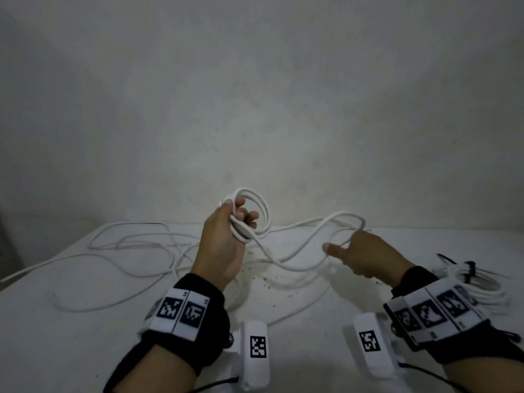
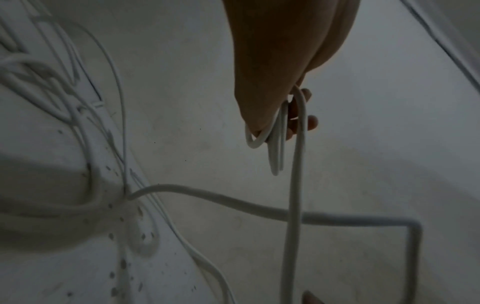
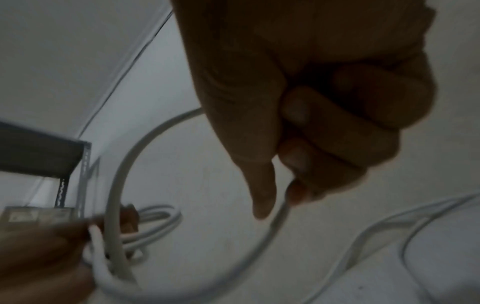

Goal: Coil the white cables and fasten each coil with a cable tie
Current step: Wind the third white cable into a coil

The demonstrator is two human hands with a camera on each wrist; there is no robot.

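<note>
Already the left hand (image 1: 226,236) grips a small coil (image 1: 251,215) raised above the bench (image 1: 85,321); the right hand (image 1: 365,253) pinches the trailing white cable (image 1: 283,262). Slack snagging on loose cables (image 1: 127,251) could spill the loops.

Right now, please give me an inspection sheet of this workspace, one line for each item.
Surface: white table, small dark specks near the middle.
Job's things: part-wound coil; finished coil with dark tie at the right.
Clutter: nothing seen.
Hands: left hand grips the part-wound coil above the table; right hand pinches the free run.
Cables: loose white cables sprawl on the left of the table.
Surroundings: plain grey wall; metal shelf.
</note>
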